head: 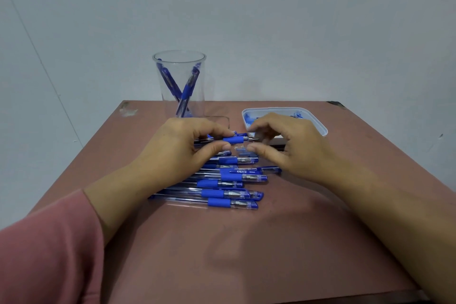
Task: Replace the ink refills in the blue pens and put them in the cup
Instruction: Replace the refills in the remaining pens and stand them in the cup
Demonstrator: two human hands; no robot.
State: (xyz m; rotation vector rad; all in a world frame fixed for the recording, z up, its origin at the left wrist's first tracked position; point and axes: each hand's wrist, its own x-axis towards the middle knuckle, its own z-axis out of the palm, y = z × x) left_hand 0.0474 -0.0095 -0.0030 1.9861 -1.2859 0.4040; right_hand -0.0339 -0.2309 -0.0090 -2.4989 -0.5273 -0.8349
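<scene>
1. Between the two hands, a pen (pixel 233 140) lies level above the table (pixel 246 242), its bare metal tip pointing at the right hand (pixel 288 145). The left hand (pixel 180 148) is clamped on the barrel, thumb below and fingers over. The right hand's fingers are curled and spread just off the tip, closed on nothing I can make out.
2. Risk, as I judge it: with no cap on, the tip could mark the right fingers or get knocked as they close on it.
3. Under and nearer than both hands lies a pile of pens (pixel 222 185), all capped, side by side. A loosened tip or refill dropped from the hands would likely fall among them and be hard to find.
4. Small loose parts (pixel 240 148) lie just below the thumbs; a brush of either palm could scatter them.
5. Beyond the left hand stands the cup (pixel 181 86), holding a few pens. It is tall and narrow, so a careless reach could tip it.
6. Beyond the right hand sits a tray (pixel 318 123); its contents are too blurred to tell.
</scene>
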